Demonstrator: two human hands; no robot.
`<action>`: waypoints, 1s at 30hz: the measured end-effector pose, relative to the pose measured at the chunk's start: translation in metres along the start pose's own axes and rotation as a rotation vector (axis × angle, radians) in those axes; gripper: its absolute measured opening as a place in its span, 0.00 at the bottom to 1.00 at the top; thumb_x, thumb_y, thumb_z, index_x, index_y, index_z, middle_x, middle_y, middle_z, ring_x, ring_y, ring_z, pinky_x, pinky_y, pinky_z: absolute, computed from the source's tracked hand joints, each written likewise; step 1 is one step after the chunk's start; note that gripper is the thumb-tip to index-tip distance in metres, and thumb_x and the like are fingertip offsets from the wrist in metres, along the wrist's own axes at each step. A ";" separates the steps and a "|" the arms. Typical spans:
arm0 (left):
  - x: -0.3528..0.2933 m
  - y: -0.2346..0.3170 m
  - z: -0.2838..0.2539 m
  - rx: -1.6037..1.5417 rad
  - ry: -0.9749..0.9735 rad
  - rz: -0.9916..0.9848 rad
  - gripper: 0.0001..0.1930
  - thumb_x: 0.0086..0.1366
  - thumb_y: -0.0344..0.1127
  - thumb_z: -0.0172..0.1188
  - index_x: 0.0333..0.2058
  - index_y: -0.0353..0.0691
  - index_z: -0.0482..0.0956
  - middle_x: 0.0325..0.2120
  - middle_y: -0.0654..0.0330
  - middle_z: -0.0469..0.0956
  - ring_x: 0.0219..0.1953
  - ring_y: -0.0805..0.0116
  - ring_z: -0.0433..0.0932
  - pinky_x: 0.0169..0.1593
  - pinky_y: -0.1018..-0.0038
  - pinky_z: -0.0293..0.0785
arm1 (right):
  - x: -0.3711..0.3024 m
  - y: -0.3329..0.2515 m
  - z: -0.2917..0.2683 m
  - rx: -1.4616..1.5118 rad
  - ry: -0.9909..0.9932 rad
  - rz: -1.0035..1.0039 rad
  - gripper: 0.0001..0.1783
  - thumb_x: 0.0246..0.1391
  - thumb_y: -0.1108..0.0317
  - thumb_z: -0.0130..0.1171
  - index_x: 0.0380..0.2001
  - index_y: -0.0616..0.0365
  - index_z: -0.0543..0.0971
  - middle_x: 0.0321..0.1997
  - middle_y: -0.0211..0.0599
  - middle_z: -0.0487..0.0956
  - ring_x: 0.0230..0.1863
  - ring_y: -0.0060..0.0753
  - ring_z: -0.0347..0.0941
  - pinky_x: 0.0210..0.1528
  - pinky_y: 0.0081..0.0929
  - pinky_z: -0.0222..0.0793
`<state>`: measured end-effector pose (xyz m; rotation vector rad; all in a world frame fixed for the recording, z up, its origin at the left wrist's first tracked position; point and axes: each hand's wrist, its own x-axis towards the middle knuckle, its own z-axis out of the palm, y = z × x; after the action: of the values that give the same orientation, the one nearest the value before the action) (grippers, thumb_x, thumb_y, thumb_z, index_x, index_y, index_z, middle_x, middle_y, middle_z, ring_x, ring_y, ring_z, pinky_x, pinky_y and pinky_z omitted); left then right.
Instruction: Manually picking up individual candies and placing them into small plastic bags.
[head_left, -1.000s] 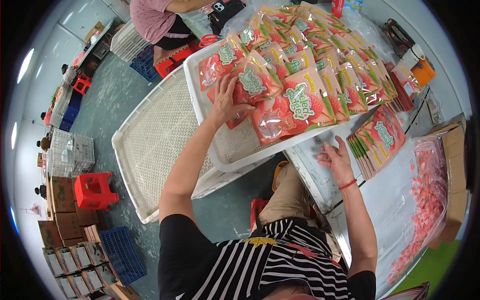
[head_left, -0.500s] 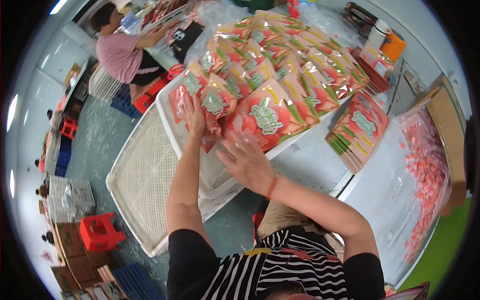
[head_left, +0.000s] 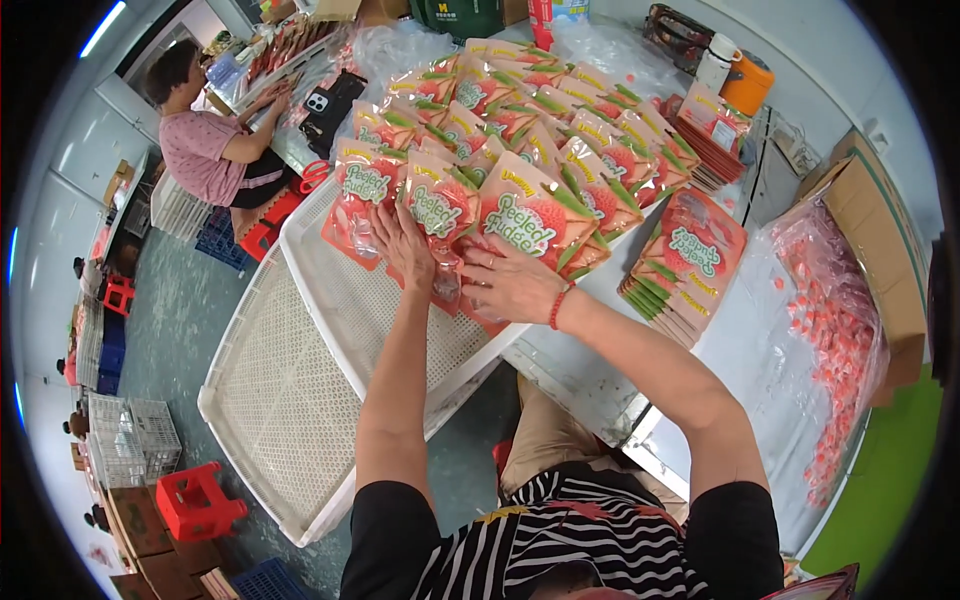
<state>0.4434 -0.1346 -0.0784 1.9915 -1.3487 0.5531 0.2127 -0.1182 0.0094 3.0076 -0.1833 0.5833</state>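
Rows of glossy pink pouches with green stripes [head_left: 535, 215] stand packed and leaning in a white perforated tray [head_left: 455, 365]. My left hand [head_left: 405, 250] lies on the front of a pouch in the nearest row, fingers stretched out and pointing away from me. Just to its right, my right hand [head_left: 515, 285] rests with spread fingers against the lower front of a larger-looking pouch [head_left: 525, 220]. Neither hand is wrapped round anything. Under the hands, the bottoms of the front pouches are partly hidden.
A second white perforated tray [head_left: 275, 400] sits lower left. Right of the pouches lie a pouch stack [head_left: 690, 255] and a clear bag of small pink wrapped pieces [head_left: 830, 330]. A person [head_left: 215, 140] works at the far left. A red stool [head_left: 198, 503] stands on the floor.
My right hand has moved from above the tray onto the pouches. The left hand has shifted slightly right and down. The front left pouches now stand more upright, and the whole view has shifted.
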 end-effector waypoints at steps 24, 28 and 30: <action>0.001 -0.046 0.024 -0.140 -0.162 -0.304 0.34 0.65 0.61 0.36 0.64 0.48 0.52 0.66 0.49 0.44 0.67 0.43 0.36 0.66 0.51 0.34 | -0.079 -0.016 0.014 1.194 0.752 1.550 0.33 0.56 0.72 0.46 0.60 0.67 0.45 0.21 0.41 0.76 0.16 0.29 0.74 0.17 0.25 0.73; 0.004 -0.044 0.021 -0.188 -0.212 -0.320 0.43 0.61 0.69 0.34 0.64 0.40 0.50 0.67 0.50 0.41 0.67 0.44 0.34 0.66 0.52 0.31 | -0.081 -0.004 0.023 1.189 0.632 1.578 0.26 0.53 0.74 0.48 0.53 0.62 0.54 0.21 0.38 0.71 0.15 0.26 0.68 0.13 0.25 0.66; 0.006 -0.037 0.018 -0.263 -0.174 -0.416 0.44 0.61 0.70 0.35 0.64 0.41 0.50 0.67 0.50 0.41 0.67 0.44 0.34 0.66 0.52 0.31 | -0.082 0.006 0.027 1.071 0.584 1.660 0.24 0.50 0.75 0.49 0.51 0.63 0.58 0.21 0.36 0.70 0.14 0.24 0.63 0.11 0.25 0.59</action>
<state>0.4794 -0.1426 -0.0971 2.0501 -0.9977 0.0093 0.1464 -0.1186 -0.0459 2.1875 -3.1010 1.9574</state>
